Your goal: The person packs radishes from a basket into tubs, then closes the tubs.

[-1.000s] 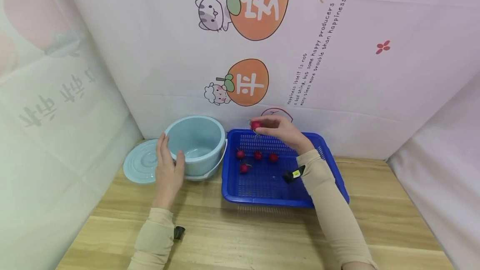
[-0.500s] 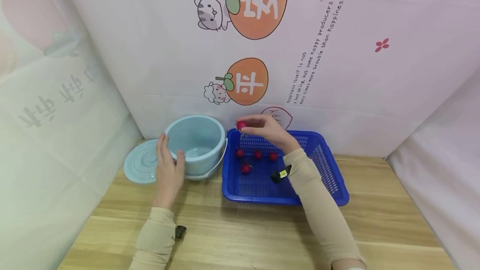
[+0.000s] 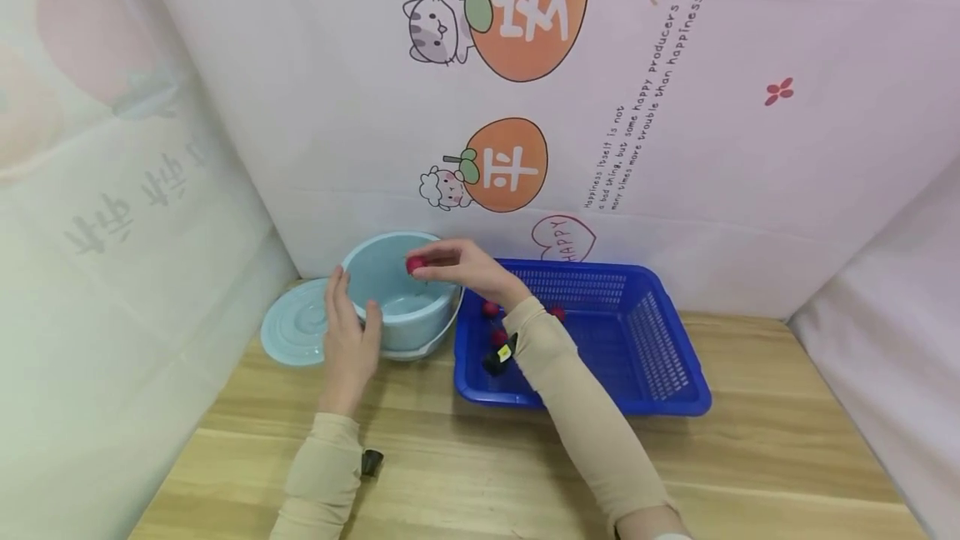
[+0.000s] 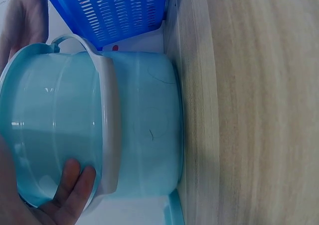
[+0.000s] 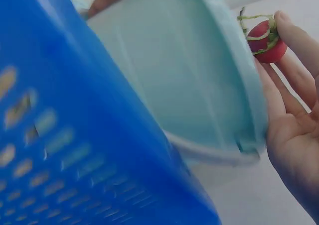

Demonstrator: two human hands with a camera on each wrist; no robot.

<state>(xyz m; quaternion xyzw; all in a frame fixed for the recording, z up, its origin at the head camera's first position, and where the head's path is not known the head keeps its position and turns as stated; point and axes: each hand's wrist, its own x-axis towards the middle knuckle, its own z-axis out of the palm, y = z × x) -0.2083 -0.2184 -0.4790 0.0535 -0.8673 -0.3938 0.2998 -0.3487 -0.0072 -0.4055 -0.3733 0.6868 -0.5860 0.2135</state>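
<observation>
In the head view my right hand (image 3: 468,269) pinches a red radish (image 3: 416,265) between thumb and fingertips, above the mouth of a light-blue bucket (image 3: 416,332). Its green, stringy stems show on the radish (image 5: 269,48) in the right wrist view. My left hand (image 3: 351,352) rests against the bucket's left front side near the rim, fingers extended; two fingertips (image 4: 85,177) lie on its wall in the left wrist view. Several more radishes (image 3: 491,309) lie in a blue plastic basket (image 3: 607,348) to the right, partly hidden by my right forearm.
A light-blue lid (image 3: 292,325) lies left of the bucket on the wooden table (image 3: 427,473). The bucket's pale handle (image 4: 110,120) hangs down along its front side. A printed white cloth (image 3: 337,132) stands behind everything.
My right hand has carried the radish leftward from over the basket's back edge to over the bucket. The left hand has stayed at the bucket; the head view has shifted slightly.
</observation>
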